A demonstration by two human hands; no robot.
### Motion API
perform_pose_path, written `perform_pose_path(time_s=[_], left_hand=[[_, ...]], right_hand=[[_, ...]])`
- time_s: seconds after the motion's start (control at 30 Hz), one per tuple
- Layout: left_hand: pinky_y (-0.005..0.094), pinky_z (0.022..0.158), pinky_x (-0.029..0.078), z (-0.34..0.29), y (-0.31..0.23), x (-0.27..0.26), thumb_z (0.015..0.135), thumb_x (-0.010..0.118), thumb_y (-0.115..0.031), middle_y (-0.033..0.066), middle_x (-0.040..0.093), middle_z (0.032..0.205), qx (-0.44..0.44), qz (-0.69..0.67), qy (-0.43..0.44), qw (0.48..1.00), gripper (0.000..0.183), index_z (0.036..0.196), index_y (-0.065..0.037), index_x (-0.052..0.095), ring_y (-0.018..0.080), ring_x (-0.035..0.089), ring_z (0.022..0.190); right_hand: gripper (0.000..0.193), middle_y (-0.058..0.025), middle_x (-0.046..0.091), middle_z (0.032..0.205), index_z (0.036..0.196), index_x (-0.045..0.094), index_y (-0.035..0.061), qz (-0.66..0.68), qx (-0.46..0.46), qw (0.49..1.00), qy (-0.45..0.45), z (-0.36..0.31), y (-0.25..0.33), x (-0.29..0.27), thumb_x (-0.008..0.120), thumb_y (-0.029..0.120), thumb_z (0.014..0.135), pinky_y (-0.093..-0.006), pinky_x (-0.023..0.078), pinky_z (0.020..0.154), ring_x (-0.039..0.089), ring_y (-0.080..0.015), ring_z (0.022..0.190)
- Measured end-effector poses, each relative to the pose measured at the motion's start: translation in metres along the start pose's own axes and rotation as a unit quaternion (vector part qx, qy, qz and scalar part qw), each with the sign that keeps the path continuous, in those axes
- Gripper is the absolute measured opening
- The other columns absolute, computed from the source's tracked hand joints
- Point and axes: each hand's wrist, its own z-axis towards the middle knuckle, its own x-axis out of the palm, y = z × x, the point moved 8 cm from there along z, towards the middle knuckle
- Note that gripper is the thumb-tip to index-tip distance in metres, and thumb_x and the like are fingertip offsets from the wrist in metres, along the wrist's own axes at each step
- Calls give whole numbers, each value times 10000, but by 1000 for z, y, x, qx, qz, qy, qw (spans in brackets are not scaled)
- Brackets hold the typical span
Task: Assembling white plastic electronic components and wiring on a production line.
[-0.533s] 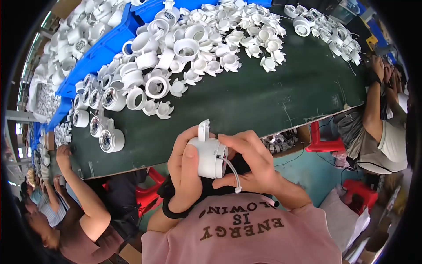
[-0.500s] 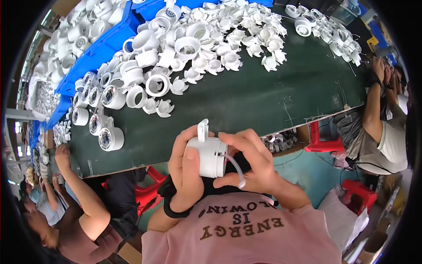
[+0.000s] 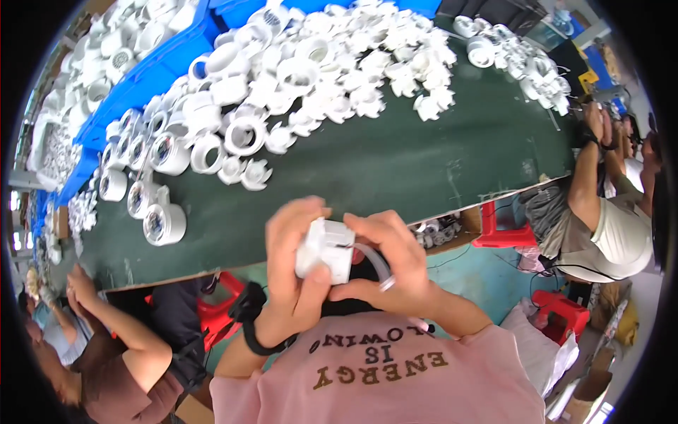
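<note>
Between my two hands, above the table's near edge, is a white round plastic housing [image 3: 337,254] with a translucent tube [image 3: 378,263] bending out of its right side. My left hand [image 3: 293,254] wraps round its left end, thumb pressed low on the side. My right hand [image 3: 392,258] pinches its right end between thumb and fingers, and the tube hangs in front of that palm. On the table ahead to the left stand several similar white housings [image 3: 164,224] with dark round centres. The face of the held housing is turned out of sight.
White cups, rings and finned parts [image 3: 304,78] are heaped on the dark green table [image 3: 367,162]. Blue bins [image 3: 145,78] stand behind at left. More white parts [image 3: 519,63] lie far right. Co-workers sit left [image 3: 120,367] and right [image 3: 611,212]; red stools [image 3: 558,314] are on the floor.
The housing has turned in my hands, its projecting tab no longer standing up clearly. My left hand has shifted round it and is slightly blurred. The whole view has shifted a little.
</note>
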Motion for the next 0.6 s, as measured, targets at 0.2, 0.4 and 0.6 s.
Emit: perform_pose_path(time_s=[0.2, 0.4, 0.6], left_hand=[[251, 838, 435, -18, 55, -6, 756, 715, -76, 90, 467, 1140, -339, -158, -90, 923, 682, 1325, 6, 350, 164, 516, 965], [380, 813, 541, -44, 69, -118, 857, 609, -138, 147, 533, 1129, -335, -110, -209, 912, 546, 1324, 42, 389, 207, 599, 933], [249, 821, 462, -53, 87, -153, 914, 559, -167, 80, 590, 1034, -330, 16, -162, 930, 430, 1266, 71, 495, 120, 559, 916]], right_hand=[[631, -176, 515, 1103, 1244, 504, -12, -110, -30, 991, 65, 27, 3, -2, 800, 104, 698, -330, 529, 716, 579, -284, 888], [504, -162, 524, 1199, 1223, 536, 57, -410, -71, 903, -109, 99, -61, -161, 705, 55, 748, -357, 509, 760, 566, -293, 1003], [543, -215, 502, 1217, 1268, 522, 227, -578, 10, 788, -213, 160, -154, -299, 724, 209, 764, -438, 468, 860, 542, -375, 1036]])
